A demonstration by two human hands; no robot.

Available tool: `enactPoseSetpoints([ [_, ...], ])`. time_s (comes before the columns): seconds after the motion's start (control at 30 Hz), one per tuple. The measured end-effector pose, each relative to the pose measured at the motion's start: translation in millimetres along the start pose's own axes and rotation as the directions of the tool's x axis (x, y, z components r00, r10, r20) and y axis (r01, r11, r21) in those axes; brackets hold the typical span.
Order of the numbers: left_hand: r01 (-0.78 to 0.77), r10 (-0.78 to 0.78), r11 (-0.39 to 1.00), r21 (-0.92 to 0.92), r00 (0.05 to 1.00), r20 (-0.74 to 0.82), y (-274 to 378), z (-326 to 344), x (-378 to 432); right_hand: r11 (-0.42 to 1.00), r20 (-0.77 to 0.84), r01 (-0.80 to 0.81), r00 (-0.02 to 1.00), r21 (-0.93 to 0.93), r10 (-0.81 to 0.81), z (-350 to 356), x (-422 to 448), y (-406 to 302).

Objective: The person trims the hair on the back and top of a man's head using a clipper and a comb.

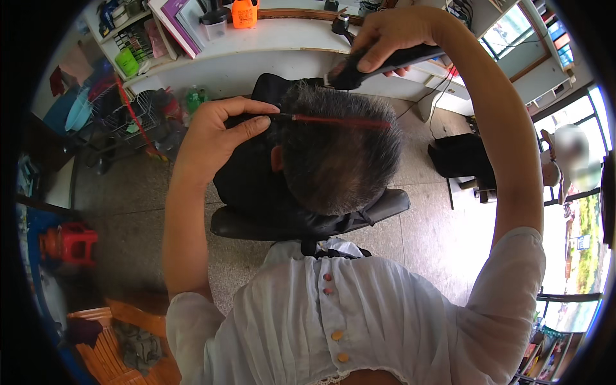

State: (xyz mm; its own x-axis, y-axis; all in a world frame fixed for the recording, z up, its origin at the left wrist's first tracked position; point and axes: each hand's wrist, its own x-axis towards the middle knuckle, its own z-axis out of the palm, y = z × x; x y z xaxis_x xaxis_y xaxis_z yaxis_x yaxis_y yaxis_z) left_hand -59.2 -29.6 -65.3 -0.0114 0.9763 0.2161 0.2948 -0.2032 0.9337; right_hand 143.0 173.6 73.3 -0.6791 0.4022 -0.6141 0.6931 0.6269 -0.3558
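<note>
A person with short greying hair sits before me, the head (pixel 341 163) seen from above and behind, a black cape (pixel 250 173) around the body. My left hand (pixel 231 125) pinches the dark handle of a comb (pixel 341 121), whose red part lies across the top of the hair. My right hand (pixel 392 41) grips a black electric hair clipper (pixel 365 67) from above. The clipper's blade end is at the far edge of the hair, beyond the comb. Whether the blade touches the hair cannot be told.
A white counter (pixel 284 41) beyond the head holds an orange container (pixel 244 13), a lidded cup (pixel 214 24) and a hair dryer (pixel 341 24). Cords hang at right near a black seat (pixel 459 154). The chair's black backrest (pixel 250 226) stands close to me. A wire basket (pixel 139 113) is at left.
</note>
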Motion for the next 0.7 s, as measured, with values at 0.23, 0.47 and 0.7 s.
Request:
enactPoseSetpoints([
  [0.23,0.059,-0.057,0.998,0.015,0.991,-0.124,-11.7,8.0,11.6,0.999,-0.011,0.031,0.999,0.009,-0.031,4.7,-5.6,20.3],
  [0.47,0.026,0.022,0.980,0.199,0.971,-0.239,-9.1,14.4,12.7,0.995,0.038,0.085,0.996,-0.048,-0.083,4.2,3.0,20.6],
  [0.7,0.037,0.032,0.962,0.272,0.968,-0.247,1.1,16.8,9.0,0.990,0.066,0.055,0.997,-0.134,-0.046,1.4,15.5,-7.6],
])
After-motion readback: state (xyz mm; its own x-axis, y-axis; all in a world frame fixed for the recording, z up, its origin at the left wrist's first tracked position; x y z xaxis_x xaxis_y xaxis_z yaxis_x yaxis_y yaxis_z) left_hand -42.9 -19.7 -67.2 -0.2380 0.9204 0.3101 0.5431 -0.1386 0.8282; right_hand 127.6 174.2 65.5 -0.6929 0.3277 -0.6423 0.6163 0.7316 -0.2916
